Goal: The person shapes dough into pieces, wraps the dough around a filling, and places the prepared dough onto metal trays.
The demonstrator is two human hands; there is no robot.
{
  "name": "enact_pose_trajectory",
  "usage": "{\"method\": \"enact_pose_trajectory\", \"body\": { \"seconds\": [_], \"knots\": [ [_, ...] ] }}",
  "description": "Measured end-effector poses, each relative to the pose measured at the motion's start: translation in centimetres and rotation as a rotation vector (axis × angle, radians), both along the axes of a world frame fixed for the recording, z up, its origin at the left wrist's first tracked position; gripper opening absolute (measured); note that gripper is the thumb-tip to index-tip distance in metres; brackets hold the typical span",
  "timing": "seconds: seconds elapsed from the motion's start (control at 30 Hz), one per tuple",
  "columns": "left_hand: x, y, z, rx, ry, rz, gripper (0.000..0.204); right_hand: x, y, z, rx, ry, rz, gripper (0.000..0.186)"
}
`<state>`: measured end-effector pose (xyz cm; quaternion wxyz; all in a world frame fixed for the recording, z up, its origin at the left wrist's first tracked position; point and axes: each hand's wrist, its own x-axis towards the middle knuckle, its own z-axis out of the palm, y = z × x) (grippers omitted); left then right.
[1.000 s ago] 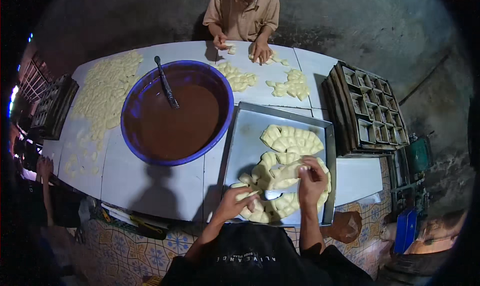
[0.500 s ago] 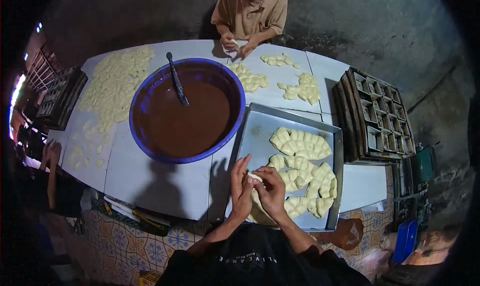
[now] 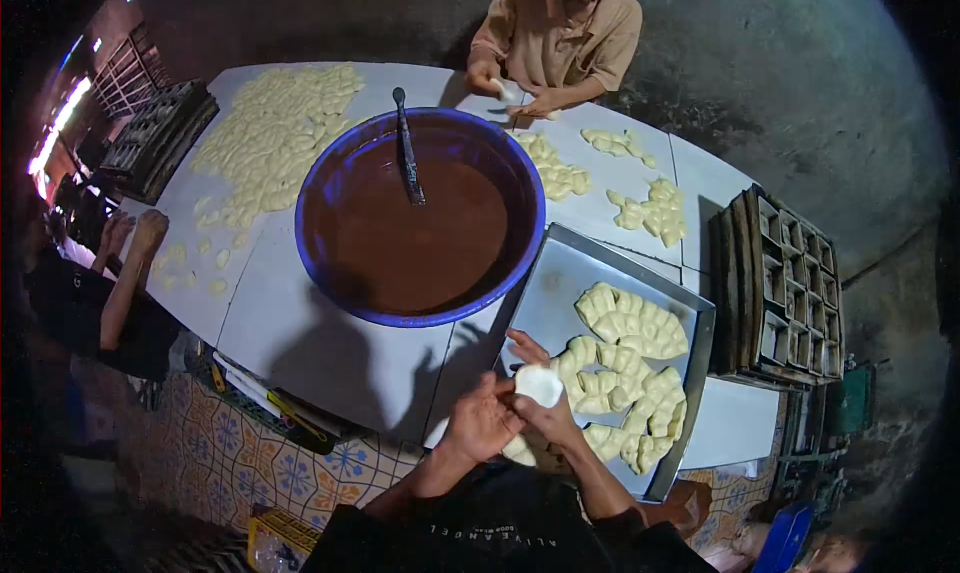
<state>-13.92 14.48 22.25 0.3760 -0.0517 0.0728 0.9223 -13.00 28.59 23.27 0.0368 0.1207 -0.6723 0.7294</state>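
My left hand point(image 3: 478, 423) and my right hand point(image 3: 543, 413) meet over the near left corner of a metal tray point(image 3: 560, 283), both closed around one pale round piece of dough point(image 3: 540, 383). Several folded pale dough pieces point(image 3: 630, 323) lie in curved rows on the tray, just right of my hands. A large blue basin of brown filling point(image 3: 420, 223) with a dark spoon point(image 3: 408, 158) standing in it sits to the left of the tray.
Across the white table point(image 3: 300, 333) a person in a tan shirt point(image 3: 560, 33) handles dough. Loose dough pieces point(image 3: 270, 133) cover the far left; smaller heaps point(image 3: 655, 208) lie far right. Stacked metal moulds point(image 3: 790, 283) stand right, dark trays point(image 3: 150, 138) left, another person's arm point(image 3: 125, 283) at left.
My hands left the tray's dough rows, came together at its near left corner and now hold a round dough piece. The view has shifted slightly.
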Motion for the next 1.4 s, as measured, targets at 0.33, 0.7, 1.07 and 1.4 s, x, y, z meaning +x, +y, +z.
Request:
{"method": "enact_pose_trajectory", "body": {
  "seconds": [0.33,0.7,1.07,1.4],
  "knots": [
    [-18.6,-4.7,4.3,-1.969,1.301,-0.347,0.085,1.0,0.6,-3.8,-0.208,-0.201,0.081,0.109],
    [-9.3,-3.2,5.8,-0.949,0.621,-0.155,0.088,1.8,-0.2,-5.5,-0.767,-0.425,0.006,0.055],
    [1.9,2.9,0.3,-1.147,0.699,0.018,0.061,5.9,1.9,-3.5,0.675,0.164,-0.431,0.044],
    [2.7,2.5,-1.6,-0.945,0.759,-0.081,0.019,8.3,3.5,-2.1,0.238,0.045,-0.394,0.023]
  ]
}}
